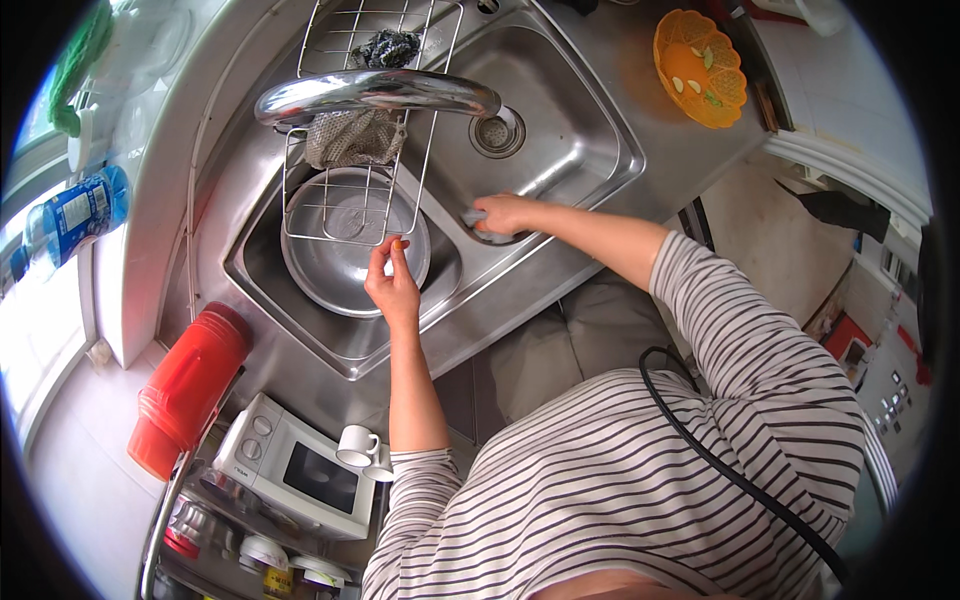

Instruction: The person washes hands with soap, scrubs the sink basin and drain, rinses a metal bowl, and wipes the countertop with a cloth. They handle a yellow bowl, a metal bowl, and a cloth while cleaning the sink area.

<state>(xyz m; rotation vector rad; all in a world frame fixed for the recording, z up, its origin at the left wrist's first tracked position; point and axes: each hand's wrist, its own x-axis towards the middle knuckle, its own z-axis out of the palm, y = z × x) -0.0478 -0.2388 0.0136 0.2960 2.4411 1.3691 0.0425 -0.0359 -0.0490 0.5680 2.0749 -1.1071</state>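
My left hand (394, 289) pinches the near end of a wire sink rack (343, 240) between thumb and fingers. Below the rack, a round metal basin (307, 262) sits in the left sink bowl (259, 300). In the near corner of the right sink bowl (480, 75), my right hand (508, 215) is closed around a pale grey cloth or sponge (474, 217), mostly hidden by the fingers. A mesh cloth (352, 142) and a steel-wool scourer (386, 49) lie on the rack. The chrome faucet (375, 90) arches over the rack and ends near the drain (496, 135).
An orange scalloped bowl (679, 64) holding a few pale pieces stands on the steel counter at the far right. A red thermos (191, 390), a white microwave (300, 465) and white mugs (358, 444) are at the left. A blue-labelled bottle (71, 217) lies by the window.
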